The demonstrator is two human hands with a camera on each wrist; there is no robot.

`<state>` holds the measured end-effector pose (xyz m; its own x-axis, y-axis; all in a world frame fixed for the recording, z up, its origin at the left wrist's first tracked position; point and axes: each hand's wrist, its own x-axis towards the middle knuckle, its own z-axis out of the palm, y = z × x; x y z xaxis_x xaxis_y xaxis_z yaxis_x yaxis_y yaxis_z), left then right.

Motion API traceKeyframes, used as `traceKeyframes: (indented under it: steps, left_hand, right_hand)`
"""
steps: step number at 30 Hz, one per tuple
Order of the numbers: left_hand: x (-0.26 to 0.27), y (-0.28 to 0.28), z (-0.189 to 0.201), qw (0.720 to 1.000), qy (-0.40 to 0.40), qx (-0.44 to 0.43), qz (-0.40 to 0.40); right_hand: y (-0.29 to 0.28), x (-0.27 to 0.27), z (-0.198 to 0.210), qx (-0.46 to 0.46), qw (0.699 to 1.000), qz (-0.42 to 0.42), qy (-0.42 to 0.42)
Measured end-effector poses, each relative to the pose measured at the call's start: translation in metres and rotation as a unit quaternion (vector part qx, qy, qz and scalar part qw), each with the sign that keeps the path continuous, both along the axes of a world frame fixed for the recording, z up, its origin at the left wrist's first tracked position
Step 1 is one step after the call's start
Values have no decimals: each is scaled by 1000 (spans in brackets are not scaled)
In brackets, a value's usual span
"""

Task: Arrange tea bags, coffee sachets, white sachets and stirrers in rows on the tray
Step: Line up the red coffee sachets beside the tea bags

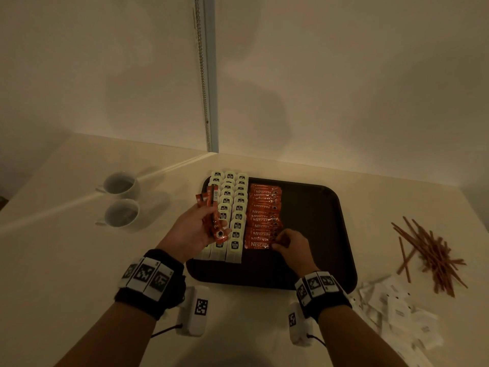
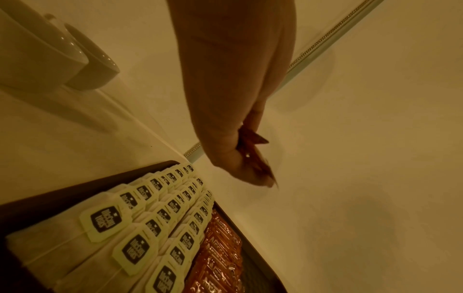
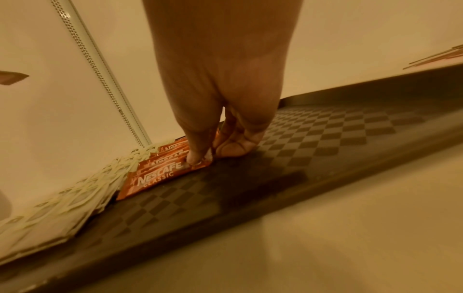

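Note:
A dark tray [image 1: 317, 207] holds three rows of tea bags [image 1: 232, 207] along its left side and one row of red coffee sachets [image 1: 264, 215] beside them. My left hand [image 1: 195, 229] hovers over the tea bags and grips a small bunch of coffee sachets [image 1: 213, 210], also visible in the left wrist view [image 2: 255, 158]. My right hand [image 1: 288, 242] pinches the right end of the nearest coffee sachet [image 3: 155, 176] in the row, flat on the tray [image 3: 325, 138]. Brown stirrers [image 1: 431, 255] and white sachets [image 1: 397, 308] lie on the table to the right of the tray.
Two white cups [image 1: 121, 200] stand on the table left of the tray. A wall corner with a beaded cord [image 1: 203, 75] rises behind the tray. The tray's right half is bare.

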<state>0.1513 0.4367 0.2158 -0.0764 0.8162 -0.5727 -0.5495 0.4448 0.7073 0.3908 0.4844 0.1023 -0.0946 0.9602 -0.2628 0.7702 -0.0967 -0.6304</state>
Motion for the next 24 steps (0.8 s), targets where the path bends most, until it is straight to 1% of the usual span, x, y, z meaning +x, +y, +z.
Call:
traceKeyframes:
  steps: [4, 7, 8, 9, 11, 12, 14, 15, 17, 19, 22, 24]
  left_hand:
    - [3, -2, -2, 999, 38, 8, -22]
    - [5, -2, -5, 999, 33, 11, -19]
    - [6, -2, -6, 999, 30, 11, -15]
    - [7, -1, -7, 1000, 24, 13, -10]
    - [11, 1, -7, 1000, -1, 22, 11]
    - [13, 2, -7, 999, -17, 27, 23]
    - [18, 4, -9, 997, -40, 39, 44]
    - [20, 5, -10, 997, -44, 46, 47]
    - [22, 7, -12, 996, -50, 54, 50]
    - [20, 9, -11, 993, -70, 56, 76]
    - [9, 10, -6, 984, -87, 71, 141]
    - [0, 10, -4, 977, -97, 77, 175]
  right_hand:
    - [0, 1, -2, -6, 1000, -4, -1]
    - [-1, -1, 3, -3, 1000, -12, 0]
    - [-1, -3, 8, 4, 1000, -17, 13]
    - [-2, -7, 17, 7, 999, -20, 44]
    - [-5, -20, 42, -15, 990, -5, 143]
    - [-8, -29, 56, -39, 981, 21, 187]
    - [-14, -49, 81, -81, 962, 80, 248]
    - [-17, -57, 89, -92, 950, 94, 283]
    - [-20, -69, 100, -94, 933, 82, 337]
    - [-19, -71, 106, -74, 933, 65, 345]
    - [-15, -62, 110, -52, 942, 67, 324]
    - [-12, -53, 114, -34, 946, 52, 319]
